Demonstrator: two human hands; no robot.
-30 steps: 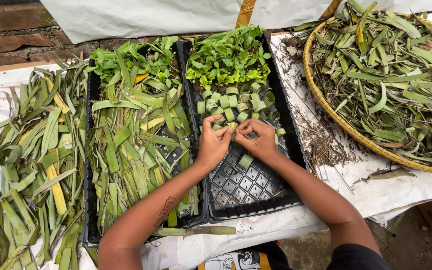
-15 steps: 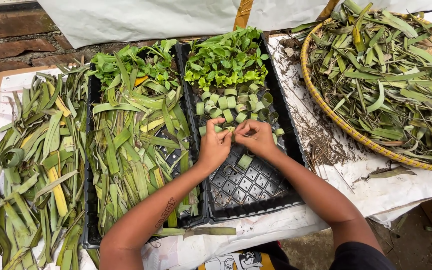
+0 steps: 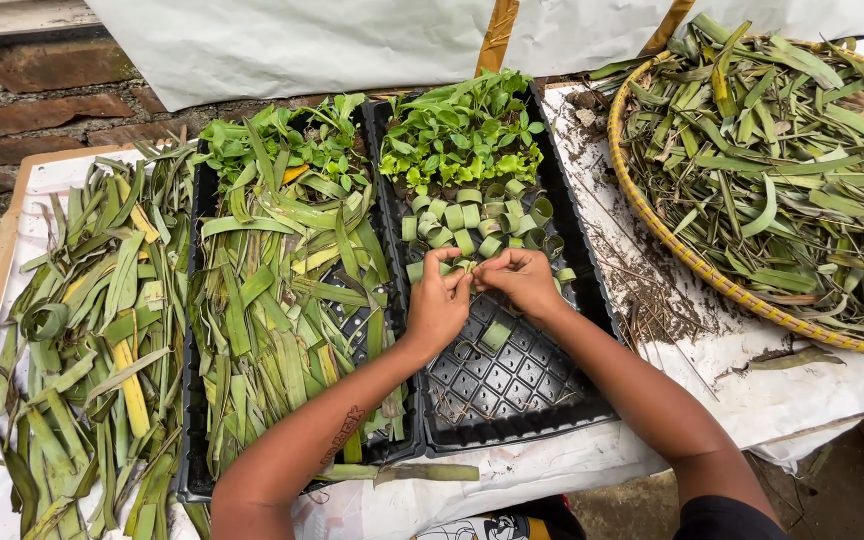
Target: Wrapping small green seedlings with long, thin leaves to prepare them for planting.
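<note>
My left hand (image 3: 439, 302) and my right hand (image 3: 522, 282) meet fingertip to fingertip over the right black seedling tray (image 3: 512, 385). Together they pinch a small strip of green leaf (image 3: 471, 268), bent into a ring. Just beyond the fingers stand several rolled leaf rings (image 3: 477, 222) set in the tray's cells. Green seedlings (image 3: 460, 130) fill the far end of this tray. One loose leaf ring (image 3: 496, 335) lies in the bare cells below my right hand.
The left black tray (image 3: 192, 440) holds long green and yellow leaf strips (image 3: 272, 300) and seedlings at its far end. More leaf strips (image 3: 82, 330) lie on the white sheet at left. A round woven basket (image 3: 652, 215) of cut leaves sits at right. Brick floor lies beyond.
Both hands stayed over the right tray with fingertips together, shifting slightly and working the leaf piece between them.
</note>
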